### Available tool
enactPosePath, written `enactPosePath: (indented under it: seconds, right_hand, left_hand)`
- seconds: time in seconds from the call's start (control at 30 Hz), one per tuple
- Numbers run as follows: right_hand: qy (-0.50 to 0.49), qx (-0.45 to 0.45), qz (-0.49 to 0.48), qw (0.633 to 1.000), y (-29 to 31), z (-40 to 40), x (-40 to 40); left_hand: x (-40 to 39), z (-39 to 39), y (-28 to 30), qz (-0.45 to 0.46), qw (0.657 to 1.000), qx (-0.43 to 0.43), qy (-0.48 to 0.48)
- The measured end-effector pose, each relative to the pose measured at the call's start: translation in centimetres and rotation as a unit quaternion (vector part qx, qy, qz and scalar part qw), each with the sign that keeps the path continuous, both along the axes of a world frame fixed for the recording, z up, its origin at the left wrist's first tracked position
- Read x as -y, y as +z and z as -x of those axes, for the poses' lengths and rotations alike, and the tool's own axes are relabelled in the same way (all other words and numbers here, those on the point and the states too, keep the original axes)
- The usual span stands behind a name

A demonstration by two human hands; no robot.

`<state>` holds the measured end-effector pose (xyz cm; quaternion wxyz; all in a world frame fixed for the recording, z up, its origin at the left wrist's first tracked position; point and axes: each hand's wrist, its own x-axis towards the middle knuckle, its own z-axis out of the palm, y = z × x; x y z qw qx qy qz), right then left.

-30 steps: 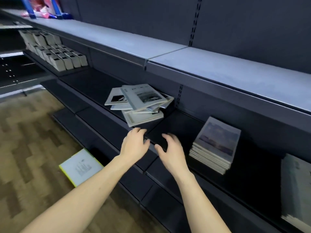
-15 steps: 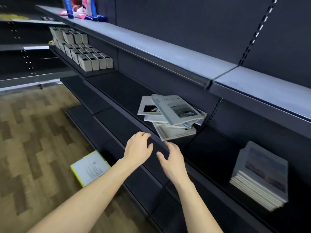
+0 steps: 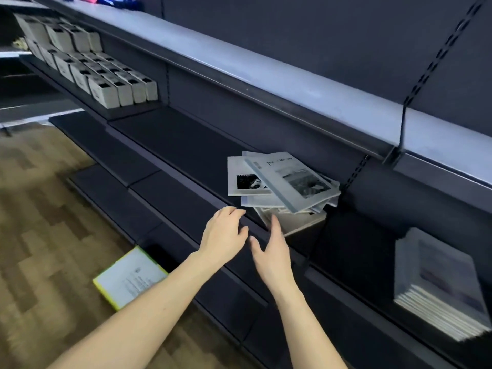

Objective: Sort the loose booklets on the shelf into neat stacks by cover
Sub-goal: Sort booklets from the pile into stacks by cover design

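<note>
Your grip is loose on both sides: your left hand (image 3: 225,234) hovers with its fingers relaxed and lightly bent, holding nothing, just in front of the shelf (image 3: 186,145) edge, and your right hand (image 3: 271,251) is spread with straight fingers, its fingertips (image 3: 274,221) at or just short of the near corner of the lowest booklet; whether they touch it, you cannot tell. The two hands sit close together, apart from each other.

You have the loose booklets (image 3: 282,182) in an untidy pile on the dark middle shelf, right against the back panel and just left of the slotted upright. They lie flat but fanned at different angles. The top one runs its long axis diagonally, spine edge toward you and to the left, with a dark title across its far end and a grey photograph on the cover. The one beneath shows a small black picture and lies squarer to the shelf edge. They are thin, pale grey, soft-covered and rectangular.

To your right, on the same shelf, a neat stack (image 3: 439,286) of like-covered booklets lies well apart from the pile. Far left, rows of small white boxes (image 3: 106,83) fill a higher shelf. A yellow-edged booklet (image 3: 130,278) lies flat on the wooden floor (image 3: 40,235).
</note>
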<state>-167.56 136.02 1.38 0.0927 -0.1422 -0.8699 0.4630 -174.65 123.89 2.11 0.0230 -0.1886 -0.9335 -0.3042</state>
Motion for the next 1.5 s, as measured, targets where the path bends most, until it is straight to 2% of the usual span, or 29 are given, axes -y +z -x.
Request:
enactPosePath:
  seconds: [0.2, 0.33, 0.4, 0.57, 0.8, 0.9, 1.0, 1.1, 1.27, 1.4, 1.5]
  right_hand:
    - [-0.056, -0.072, -0.024, 0.996, 0.5, 5.5, -0.4]
    - [-0.085, -0.101, -0.099, 0.986, 0.5, 11.4, -0.6]
    - [-0.084, -0.081, -0.155, 0.981, 0.2, 14.4, -0.7]
    - [-0.105, 0.070, -0.253, 0.959, -0.4, 18.8, -2.4]
    - [-0.189, 0.099, -0.351, 0.912, -0.6, 20.4, -4.4]
    - [-0.221, 0.098, -0.347, 0.906, -0.2, 20.8, -5.0]
    - [-0.234, 0.012, -0.343, 0.910, -0.5, 20.6, -4.2]
    - [-0.304, -0.050, -0.357, 0.882, -1.0, 20.3, -4.4]
    - [-0.359, -0.068, -0.391, 0.845, -0.9, 16.7, -5.1]
    - [-0.381, -0.082, -0.324, 0.862, -0.6, 15.0, -2.6]
    - [-0.390, -0.026, -0.298, 0.871, -0.2, 15.8, -0.5]
  left_hand:
    - [-0.8, 3.8, 0.0, -0.009, 0.999, -0.038, -0.005]
    - [-0.2, 7.2, 0.1, 0.015, 0.998, -0.055, -0.002]
    - [0.2, 9.2, 0.0, 0.026, 0.997, -0.067, 0.009]
    - [0.6, 13.0, -0.4, 0.045, 0.998, -0.037, 0.026]
    - [-1.0, 16.4, -0.8, 0.059, 0.996, 0.017, -0.068]
    - [-1.2, 18.4, -0.5, 0.096, 0.983, 0.045, -0.151]
    - [-1.3, 18.8, -0.3, 0.074, 0.979, 0.035, -0.186]
    - [-0.7, 20.1, -0.9, 0.071, 0.972, 0.028, -0.222]
    - [-0.3, 20.6, -1.2, 0.062, 0.957, 0.002, -0.282]
    - [-1.2, 20.2, -1.3, 0.071, 0.943, -0.044, -0.322]
    - [-1.4, 19.9, -1.7, 0.044, 0.946, -0.080, -0.312]
